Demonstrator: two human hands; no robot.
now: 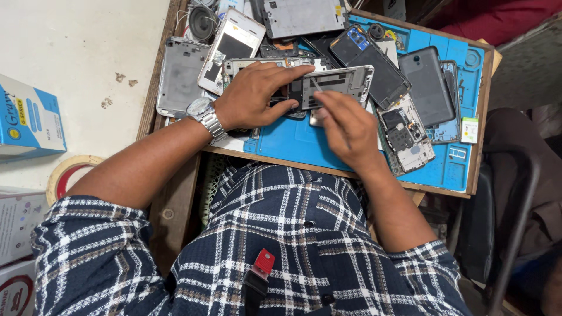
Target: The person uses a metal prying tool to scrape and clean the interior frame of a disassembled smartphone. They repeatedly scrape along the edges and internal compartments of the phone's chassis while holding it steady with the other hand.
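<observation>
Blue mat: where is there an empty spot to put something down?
The blue mat is bare along its near edge, below the left hand and beside the right hand. Another bare strip lies at its near right corner, beyond the opened phone. The far side is crowded with phone parts.

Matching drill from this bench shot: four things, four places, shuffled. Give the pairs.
Things:
1. wristwatch
2. tape roll
3. phone frame
4. blue box

Places:
A. held down by the left hand on the blue mat, with the right hand over it
B. at the left edge of the picture, on the pale surface
C. on the left wrist
D. flat on the pale surface, just below the blue box

Pairs: 1-C, 2-D, 3-A, 4-B
</observation>
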